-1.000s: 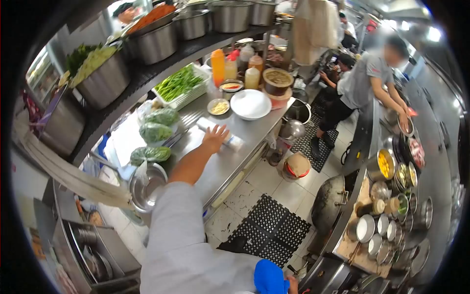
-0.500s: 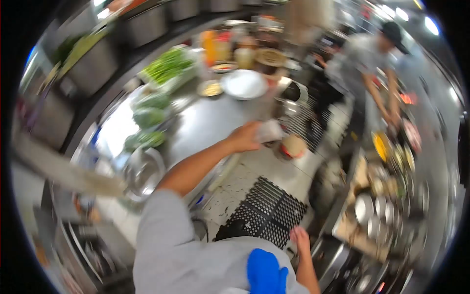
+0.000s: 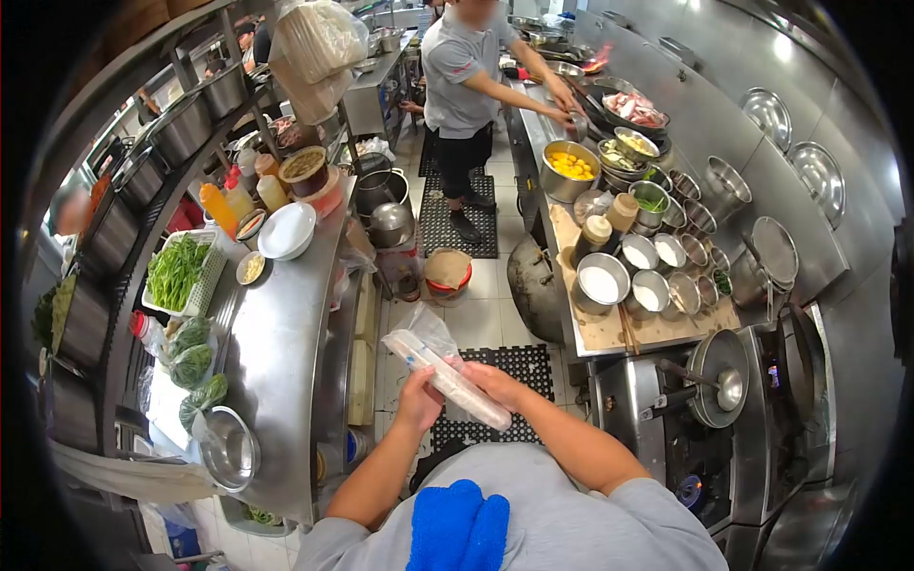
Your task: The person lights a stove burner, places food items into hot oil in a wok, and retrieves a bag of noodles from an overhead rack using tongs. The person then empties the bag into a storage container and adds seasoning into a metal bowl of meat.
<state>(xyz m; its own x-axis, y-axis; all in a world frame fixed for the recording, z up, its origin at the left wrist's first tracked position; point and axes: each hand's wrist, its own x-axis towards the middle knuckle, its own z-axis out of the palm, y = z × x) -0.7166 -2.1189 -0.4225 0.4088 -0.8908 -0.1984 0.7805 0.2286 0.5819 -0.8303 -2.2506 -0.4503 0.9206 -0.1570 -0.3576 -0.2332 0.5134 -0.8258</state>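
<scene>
In front of my chest I hold a long, whitish packet in clear plastic; I cannot make out what is inside. My left hand is closed around its left side. My right hand grips it from the right, with the fingers partly hidden by the plastic. The packet tilts, its loose clear end up and to the left. A blue cloth or glove lies against my grey shirt. Below the packet is a black perforated floor mat.
To my left runs a steel counter with a basket of greens, white plates and a metal bowl. At right are a pot of yellow pieces, several containers and a stove. Ahead, a person works beside a red bucket.
My left hand, stretched toward the counter's far end with a whitish item, has come back before my chest. My right hand, empty earlier, now grips the packet too. My view has turned and steadied.
</scene>
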